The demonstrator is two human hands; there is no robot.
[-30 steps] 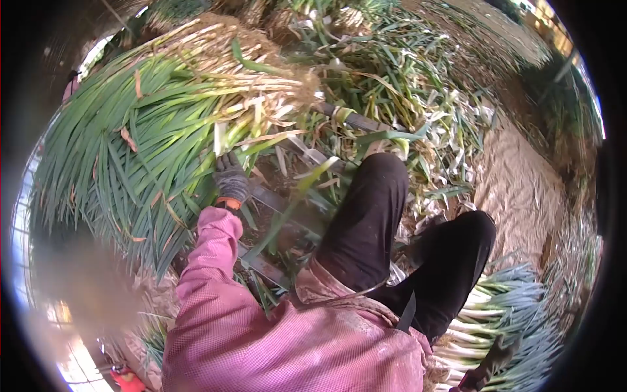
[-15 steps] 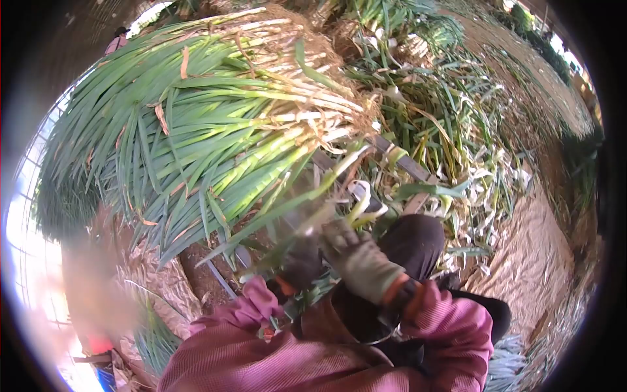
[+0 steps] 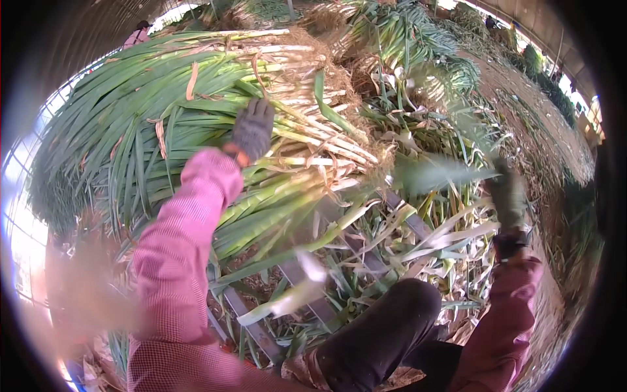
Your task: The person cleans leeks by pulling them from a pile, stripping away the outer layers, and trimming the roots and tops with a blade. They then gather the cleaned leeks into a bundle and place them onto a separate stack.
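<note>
A large heap of long green onions [image 3: 196, 124] lies with green leaves to the left and white, rooted ends to the right. My left hand [image 3: 255, 129], in a dark grey glove, rests on the stalks in the middle of the heap, its fingers stretched out. On the right, my right hand [image 3: 507, 196], gloved in grey-green, is over the pile of stripped leaves [image 3: 450, 222]. Blurred leaves show beside it, and its fingers are smeared by motion. Loose pale leaves [image 3: 287, 297] are blurred below the heap.
Metal bars [image 3: 313, 300] of a rack show under the onions and in front of my knee [image 3: 411, 307]. More onion bundles [image 3: 411, 39] lie at the back. A person [image 3: 138, 34] is at the upper left. Brown ground [image 3: 522, 104] stretches along the right.
My hands have moved apart from near my knee. The left one has gone up onto the onions, the right one out to the right. The view has shifted, and pale leaves now appear below the heap.
</note>
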